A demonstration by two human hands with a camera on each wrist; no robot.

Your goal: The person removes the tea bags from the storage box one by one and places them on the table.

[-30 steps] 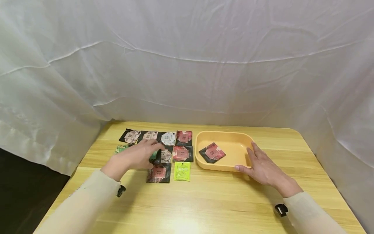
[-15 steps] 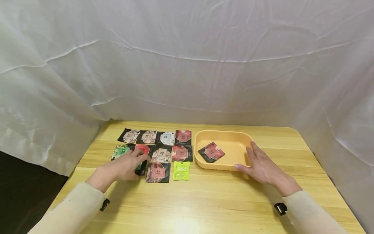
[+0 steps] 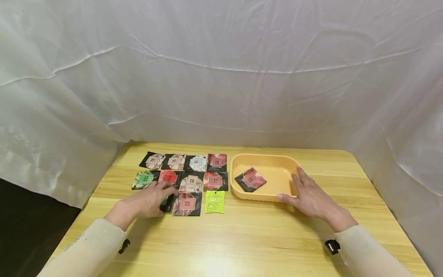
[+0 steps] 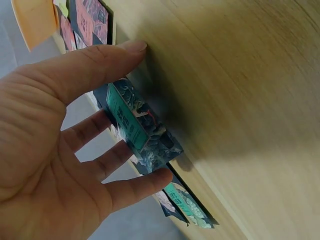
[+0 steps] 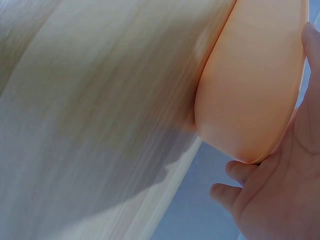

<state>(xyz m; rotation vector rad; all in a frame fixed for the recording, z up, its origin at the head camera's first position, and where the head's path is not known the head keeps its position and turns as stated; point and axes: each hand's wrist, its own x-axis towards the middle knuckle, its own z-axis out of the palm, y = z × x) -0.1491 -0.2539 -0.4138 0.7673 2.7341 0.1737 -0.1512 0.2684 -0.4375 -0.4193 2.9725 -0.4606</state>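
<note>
In the head view my left hand [image 3: 149, 201] is over the front left of the packets. Its thumb and fingertips hold a black tea bag packet with a green label [image 4: 132, 125] by its edges, close to the table; the hand covers part of it from above. Just right of it lies a black packet with a pink label [image 3: 187, 204]. My right hand [image 3: 313, 197] rests against the near right corner of the yellow tray [image 3: 264, 197], thumb at the front rim and straight fingers along the right side. A red and black packet [image 3: 250, 179] lies tilted inside the tray.
Rows of packets lie left of the tray, among them a green one [image 3: 144, 179], a red one [image 3: 170, 177] and a lime-yellow one [image 3: 215, 202]. The wooden table [image 3: 238, 238] meets a pale hanging cloth [image 3: 221, 100] behind.
My left hand has moved left and toward me with the green-labelled packet, from over the middle packets to left of the pink-labelled one. The right hand has stayed at the tray.
</note>
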